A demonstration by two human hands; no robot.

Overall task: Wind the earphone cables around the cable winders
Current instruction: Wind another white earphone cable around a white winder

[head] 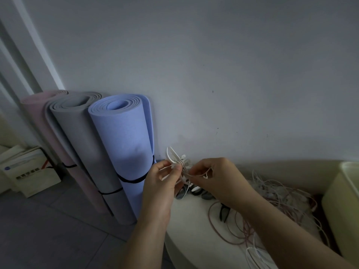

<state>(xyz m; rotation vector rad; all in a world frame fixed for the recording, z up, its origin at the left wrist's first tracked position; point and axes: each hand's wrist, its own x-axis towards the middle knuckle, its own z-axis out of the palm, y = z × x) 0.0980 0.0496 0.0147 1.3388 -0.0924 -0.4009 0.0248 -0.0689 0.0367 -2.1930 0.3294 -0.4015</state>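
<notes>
One cable (pixel 184 172) spans left fingers (pixel 175 169) and right fingers (pixel 200 167).

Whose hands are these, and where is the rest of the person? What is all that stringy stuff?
There is only one picture, taken by a camera worn on a person's head, looking down. That's why you see just arms and hands. The left hand and right hand pinch a white earphone cable between them, bunched into loops; one earbud sticks out on top. Below is a pale round table. On it lies a tangle of more thin cables, white and reddish, plus small dark pieces I can't make out. Three rolled mats stand by the wall: a blue mat, a grey mat and a pink mat.
</notes>
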